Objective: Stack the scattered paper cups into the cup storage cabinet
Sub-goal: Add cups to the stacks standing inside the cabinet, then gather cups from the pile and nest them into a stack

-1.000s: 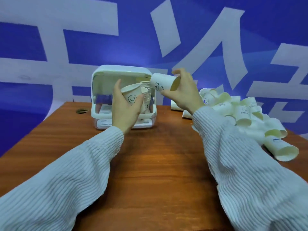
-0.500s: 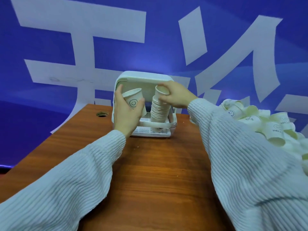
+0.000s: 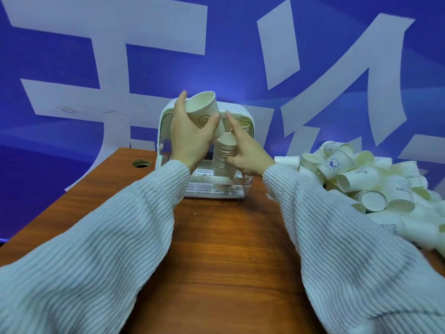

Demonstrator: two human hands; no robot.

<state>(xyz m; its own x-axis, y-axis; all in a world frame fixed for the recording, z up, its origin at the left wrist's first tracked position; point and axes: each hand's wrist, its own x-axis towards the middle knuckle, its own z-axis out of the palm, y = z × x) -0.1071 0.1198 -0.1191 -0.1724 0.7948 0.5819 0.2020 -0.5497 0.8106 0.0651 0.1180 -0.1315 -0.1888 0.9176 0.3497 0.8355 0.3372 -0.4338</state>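
The left hand point(image 3: 190, 133) grips a single cup point(image 3: 203, 112) between thumb and fingers, mouth up and tilted slightly, its smiley print facing the camera. The cup is raised above and just left of the stack point(image 3: 225, 157), clear of it. The right hand point(image 3: 245, 153) rests against the stack's right side, index finger straight and pointing up along the top cups, the other fingers loosely bent against the stack; whether they truly clasp it cannot be told. The stack stands upright inside the open cabinet point(image 3: 166, 141), which sits on the tabletop point(image 3: 216, 249) directly behind both hands. To the right of the right hand, well apart from the cabinet, lies a pile point(image 3: 366, 182) of loose cups, tumbled on their sides, some printed. Both arms wear ribbed white sleeves point(image 3: 337, 237).
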